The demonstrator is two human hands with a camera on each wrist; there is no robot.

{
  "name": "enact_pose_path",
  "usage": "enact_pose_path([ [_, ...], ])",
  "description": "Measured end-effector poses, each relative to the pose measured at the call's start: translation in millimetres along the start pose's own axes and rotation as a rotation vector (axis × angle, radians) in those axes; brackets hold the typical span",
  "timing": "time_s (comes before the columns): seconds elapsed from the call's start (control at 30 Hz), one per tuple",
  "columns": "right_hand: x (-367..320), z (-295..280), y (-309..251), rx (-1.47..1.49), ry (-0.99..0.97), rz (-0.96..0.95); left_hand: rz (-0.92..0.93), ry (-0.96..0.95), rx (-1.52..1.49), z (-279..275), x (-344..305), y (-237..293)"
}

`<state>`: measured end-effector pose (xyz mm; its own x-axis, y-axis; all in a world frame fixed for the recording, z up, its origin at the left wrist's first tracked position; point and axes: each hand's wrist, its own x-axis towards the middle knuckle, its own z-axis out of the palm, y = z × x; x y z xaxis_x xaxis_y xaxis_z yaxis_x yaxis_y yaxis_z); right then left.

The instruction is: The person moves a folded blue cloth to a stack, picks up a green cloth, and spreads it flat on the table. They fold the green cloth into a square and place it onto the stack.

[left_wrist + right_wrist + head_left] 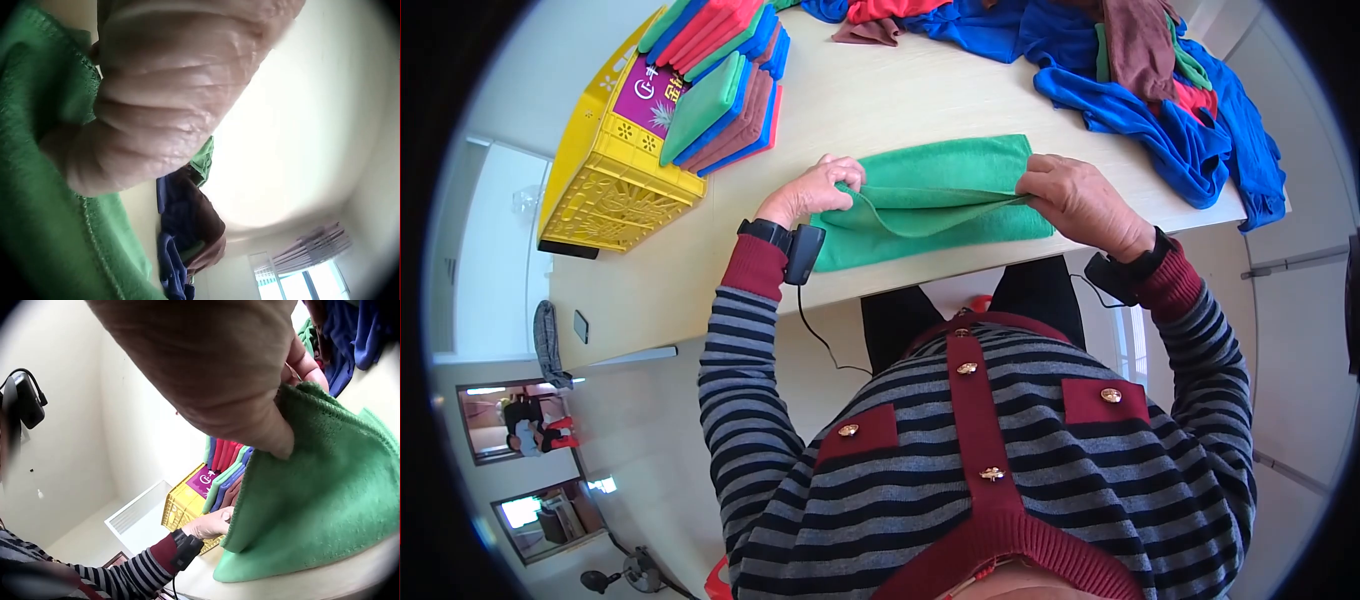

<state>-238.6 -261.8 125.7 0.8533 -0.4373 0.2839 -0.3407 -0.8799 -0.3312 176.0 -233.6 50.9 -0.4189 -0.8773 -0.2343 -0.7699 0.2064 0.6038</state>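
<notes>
A green cloth (960, 222) lies partly folded near the table's front edge, its upper layer lifted between the two hands. At its left end, the left hand (812, 190) pinches the edge with curled fingers; the left wrist view has this hand (162, 94) with its thumb against the green cloth (37, 169). The right hand (1086, 200) grips the opposite end of the raised edge. In the right wrist view, the right hand's thumb (275, 428) presses on the green cloth (325, 481), whose corner stands up off the table.
A yellow crate (622, 180) stands at the table's left, beside stacks of folded cloths (735, 115) in green, blue, brown and red. Loose blue cloths (1135, 110) and brown ones (1142, 50) are heaped at the back right. A phone (581, 326) lies near the left corner.
</notes>
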Motion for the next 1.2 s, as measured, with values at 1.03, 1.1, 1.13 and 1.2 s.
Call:
enact_pose_path([
  [1.03, -2, -2, 11, 0.041, 0.028, 0.031, 0.030, -0.278, -0.155, -29, -11, 19],
  [1.1, -4, -2, 13, 0.032, 0.022, 0.045, 0.016, -0.208, -0.136, -34, -30, 17],
  [1.13, -4, -2, 13, 0.029, 0.019, 0.050, -0.033, -0.109, -0.183, -35, -42, 18],
  [1.2, -2, -2, 14, 0.033, 0.017, 0.038, -0.133, 0.091, -0.273, -34, -61, 21],
])
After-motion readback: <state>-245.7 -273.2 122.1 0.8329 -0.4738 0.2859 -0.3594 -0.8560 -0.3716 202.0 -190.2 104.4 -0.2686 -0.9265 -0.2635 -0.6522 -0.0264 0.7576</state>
